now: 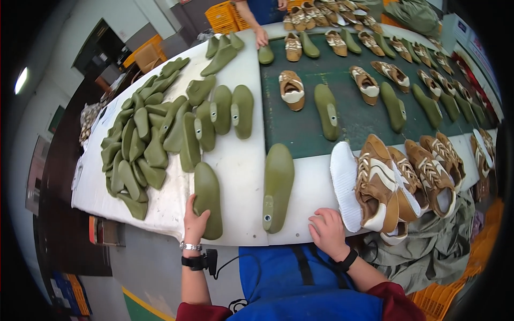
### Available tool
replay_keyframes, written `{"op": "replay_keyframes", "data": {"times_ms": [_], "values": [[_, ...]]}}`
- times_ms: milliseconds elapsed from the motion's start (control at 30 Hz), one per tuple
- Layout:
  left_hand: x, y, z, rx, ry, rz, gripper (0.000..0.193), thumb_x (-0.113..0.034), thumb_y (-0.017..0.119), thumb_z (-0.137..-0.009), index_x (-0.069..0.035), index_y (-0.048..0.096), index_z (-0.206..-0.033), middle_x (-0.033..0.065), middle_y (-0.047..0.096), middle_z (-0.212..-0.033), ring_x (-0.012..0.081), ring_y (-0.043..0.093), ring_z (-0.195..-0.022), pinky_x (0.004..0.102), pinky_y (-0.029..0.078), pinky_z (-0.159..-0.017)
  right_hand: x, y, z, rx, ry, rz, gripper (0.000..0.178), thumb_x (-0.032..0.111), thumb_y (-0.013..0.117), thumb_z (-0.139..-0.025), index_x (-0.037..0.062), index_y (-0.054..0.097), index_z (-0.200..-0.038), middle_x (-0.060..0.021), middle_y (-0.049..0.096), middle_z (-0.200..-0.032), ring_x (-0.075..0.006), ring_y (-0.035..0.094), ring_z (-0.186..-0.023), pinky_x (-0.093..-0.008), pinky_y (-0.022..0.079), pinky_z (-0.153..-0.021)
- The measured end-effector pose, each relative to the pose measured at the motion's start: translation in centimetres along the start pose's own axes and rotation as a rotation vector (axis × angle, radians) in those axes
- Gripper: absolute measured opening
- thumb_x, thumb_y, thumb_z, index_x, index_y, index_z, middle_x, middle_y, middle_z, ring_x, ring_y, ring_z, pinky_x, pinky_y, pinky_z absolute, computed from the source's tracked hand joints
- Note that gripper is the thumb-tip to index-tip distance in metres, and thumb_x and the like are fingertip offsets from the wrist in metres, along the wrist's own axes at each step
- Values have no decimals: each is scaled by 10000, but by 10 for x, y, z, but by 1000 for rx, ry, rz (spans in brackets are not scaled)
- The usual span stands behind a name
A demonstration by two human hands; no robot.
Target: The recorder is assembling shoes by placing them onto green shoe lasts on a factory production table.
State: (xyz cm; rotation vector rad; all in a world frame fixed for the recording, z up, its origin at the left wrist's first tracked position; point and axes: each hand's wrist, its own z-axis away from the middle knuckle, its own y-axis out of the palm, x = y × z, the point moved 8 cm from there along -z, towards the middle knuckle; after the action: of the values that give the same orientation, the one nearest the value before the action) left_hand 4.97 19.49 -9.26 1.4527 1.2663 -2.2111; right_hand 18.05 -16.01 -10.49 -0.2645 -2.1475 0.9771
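Note:
My left hand [195, 220] is at the left side of an olive-green shoe last [209, 195], its thumb laid across the last and its fingers along the edge. Right of it, a second shoe last [278, 184] lies with its toe pointing away from me. My right hand [327, 230] rests on the near edge of the white table [243, 214], fingers loosely bent and apart, holding nothing. Just beyond that hand stand a white insole [345, 184] and a brown sneaker [372, 182] with white trim.
A heap of shoe lasts [140, 139] covers the table's left side. Sneakers alternate with lasts on the dark green conveyor belt [300, 128]. At the far side, a person's hand [261, 38] touches another last. Grey-green cloth [433, 249] bunches at the near right.

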Motion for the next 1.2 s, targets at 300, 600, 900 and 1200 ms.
{"op": "replay_keyframes", "data": {"times_ms": [300, 600, 900, 1200], "values": [[-61, 74, 33, 125, 428, -280, 519, -8, 575, -757, -45, 444, -1258, 242, 410, -1326, 367, 404, -1240, 368, 321, -1039, 0, -5, -1, 9, -11, 11, 192, 117, 660, -703, 75, 616, -885, -91, 544, -973, -280, 515, -956, -406, 416, -862], [-132, 125, 72, 55, 727, -658, 661, -364, 708, -718, -83, 487, -1274, 220, 388, -1344, 455, 293, -1267, 521, 276, -1013, 7, -2, 2, 16, -18, -2, 195, 132, 654, -722, 83, 606, -905, -86, 543, -988, -267, 515, -983, -389, 416, -882], [-145, 147, 69, 66, 833, -599, 466, -250, 648, -716, -90, 582, -1149, 107, 600, -1119, 371, 448, -1129, 474, 310, -971, -6, -11, 9, -36, 67, 98, 167, 140, 644, -736, 80, 596, -884, -80, 544, -984, -257, 514, -979, -373, 425, -876], [-151, 139, 84, 35, 931, -653, 442, -315, 624, -805, -69, 586, -1170, 132, 621, -1089, 352, 507, -1084, 456, 374, -947, -2, 2, 16, -16, -8, 50, 162, 160, 611, -781, 83, 548, -908, -73, 519, -992, -247, 508, -987, -355, 401, -899]]}}
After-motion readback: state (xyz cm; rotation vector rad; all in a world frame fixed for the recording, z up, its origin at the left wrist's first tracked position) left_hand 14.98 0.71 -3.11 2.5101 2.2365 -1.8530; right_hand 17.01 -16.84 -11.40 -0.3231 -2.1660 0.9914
